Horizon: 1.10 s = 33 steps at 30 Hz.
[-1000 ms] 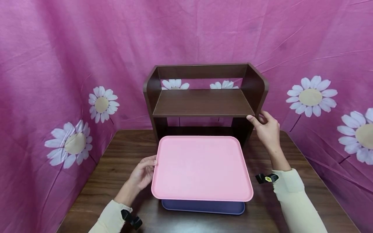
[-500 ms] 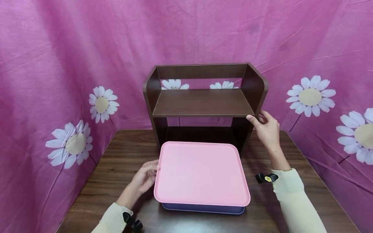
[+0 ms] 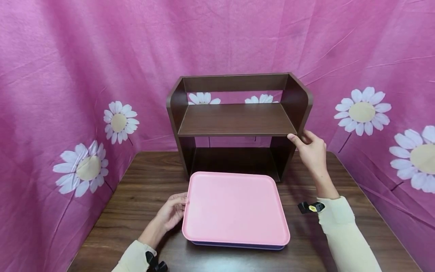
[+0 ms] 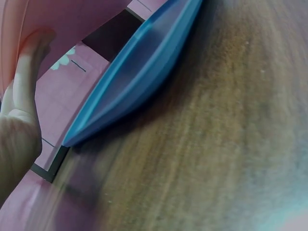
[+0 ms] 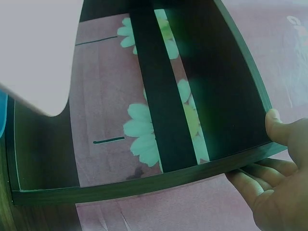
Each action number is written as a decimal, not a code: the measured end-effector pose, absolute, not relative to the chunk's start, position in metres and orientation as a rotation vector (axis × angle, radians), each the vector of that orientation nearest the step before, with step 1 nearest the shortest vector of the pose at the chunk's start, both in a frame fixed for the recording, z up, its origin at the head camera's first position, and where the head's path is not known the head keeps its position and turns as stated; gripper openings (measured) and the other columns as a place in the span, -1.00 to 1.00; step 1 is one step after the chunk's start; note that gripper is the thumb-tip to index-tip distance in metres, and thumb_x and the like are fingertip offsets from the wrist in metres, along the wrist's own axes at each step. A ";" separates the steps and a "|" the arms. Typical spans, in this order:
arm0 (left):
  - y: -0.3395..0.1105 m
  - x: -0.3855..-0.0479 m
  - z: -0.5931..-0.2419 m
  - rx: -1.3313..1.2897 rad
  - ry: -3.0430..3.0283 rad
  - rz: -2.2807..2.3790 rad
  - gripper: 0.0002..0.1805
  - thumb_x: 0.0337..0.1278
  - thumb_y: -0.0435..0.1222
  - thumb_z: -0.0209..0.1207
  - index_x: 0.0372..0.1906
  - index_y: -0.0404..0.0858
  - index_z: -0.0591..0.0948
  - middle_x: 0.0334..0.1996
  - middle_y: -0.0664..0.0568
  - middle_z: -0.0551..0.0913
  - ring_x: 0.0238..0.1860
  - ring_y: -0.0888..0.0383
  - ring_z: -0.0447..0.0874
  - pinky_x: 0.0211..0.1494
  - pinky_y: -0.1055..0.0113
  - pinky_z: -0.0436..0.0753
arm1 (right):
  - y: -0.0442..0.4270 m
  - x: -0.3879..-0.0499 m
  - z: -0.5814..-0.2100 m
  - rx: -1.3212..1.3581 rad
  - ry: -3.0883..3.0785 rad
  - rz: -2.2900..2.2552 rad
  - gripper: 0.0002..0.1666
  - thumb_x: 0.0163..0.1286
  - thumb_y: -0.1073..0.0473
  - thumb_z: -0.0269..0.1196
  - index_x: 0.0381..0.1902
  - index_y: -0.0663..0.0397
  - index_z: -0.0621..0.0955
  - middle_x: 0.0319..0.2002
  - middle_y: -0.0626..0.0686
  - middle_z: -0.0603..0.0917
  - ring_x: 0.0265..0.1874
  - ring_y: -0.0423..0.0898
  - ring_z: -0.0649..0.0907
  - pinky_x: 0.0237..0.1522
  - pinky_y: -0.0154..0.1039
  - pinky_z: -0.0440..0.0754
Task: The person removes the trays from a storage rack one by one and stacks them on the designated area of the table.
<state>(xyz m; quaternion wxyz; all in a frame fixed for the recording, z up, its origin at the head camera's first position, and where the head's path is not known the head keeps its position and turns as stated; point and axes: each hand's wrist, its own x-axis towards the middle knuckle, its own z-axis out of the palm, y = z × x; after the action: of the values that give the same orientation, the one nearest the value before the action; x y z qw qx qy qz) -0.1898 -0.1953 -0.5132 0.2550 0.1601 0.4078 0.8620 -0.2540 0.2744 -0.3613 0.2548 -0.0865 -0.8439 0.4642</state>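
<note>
A pink rectangular tray (image 3: pixel 236 209) is held by its left edge in my left hand (image 3: pixel 171 213). In the left wrist view, the fingers (image 4: pixel 31 62) reach under the pink tray. A gap shows there between it and the blue tray (image 4: pixel 130 82), which lies on the table. From the head view, only a strip of the blue tray (image 3: pixel 238 245) shows below the pink one's front edge. My right hand (image 3: pixel 310 153) grips the right side panel of a dark brown two-tier shelf (image 3: pixel 238 119). Its thumb lies at the panel's front edge and the other fingers lie along the outer face.
The shelf stands at the back of a brown wood-grain table (image 3: pixel 136 196), right behind the trays. A pink cloth (image 3: pixel 217 37) printed with white daisies hangs behind and on both sides. Each sleeved wrist wears a black strap mount (image 3: pixel 310 207).
The pink tray has come down and slightly toward me over the blue tray, covering more of it, with my left hand moving along. My right hand has stayed on the shelf.
</note>
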 end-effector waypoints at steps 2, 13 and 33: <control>-0.195 -0.189 -0.516 0.415 1.118 2.331 -0.42 0.43 -0.61 -0.33 -0.04 -0.21 0.73 -0.28 0.11 0.86 -0.31 0.32 0.84 -0.19 0.44 0.81 | 0.274 -0.254 -0.362 -0.233 -2.293 1.259 -0.25 0.36 -0.28 0.47 0.34 0.04 0.68 0.12 0.28 0.76 -0.36 -0.72 0.55 -0.06 -0.59 0.48; -0.191 -0.184 -0.523 0.354 1.198 2.278 -0.44 0.44 -0.59 -0.30 -0.04 -0.19 0.73 -0.28 0.12 0.86 -0.27 0.30 0.84 -0.13 0.42 0.82 | 0.274 -0.255 -0.365 -0.176 -2.271 1.262 -0.33 0.39 -0.24 0.46 0.21 0.14 0.73 0.05 0.29 0.78 -0.50 -0.64 0.61 -0.19 -0.62 0.46; -0.191 -0.188 -0.534 0.266 1.211 2.229 -0.50 0.50 -0.57 -0.28 -0.12 -0.19 0.69 -0.33 0.14 0.83 -0.28 0.29 0.84 -0.13 0.40 0.83 | 0.274 -0.255 -0.364 -0.190 -2.266 1.282 -0.30 0.37 -0.25 0.47 0.26 0.10 0.71 0.10 0.29 0.77 -0.42 -0.74 0.57 -0.12 -0.67 0.46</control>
<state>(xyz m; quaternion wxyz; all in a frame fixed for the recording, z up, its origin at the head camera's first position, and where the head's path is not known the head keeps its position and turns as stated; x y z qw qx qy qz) -0.1876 -0.1905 -0.5340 0.2911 0.0998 0.4541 0.8361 -0.2550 0.2744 -0.3645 0.2625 -0.0702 -0.8377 0.4738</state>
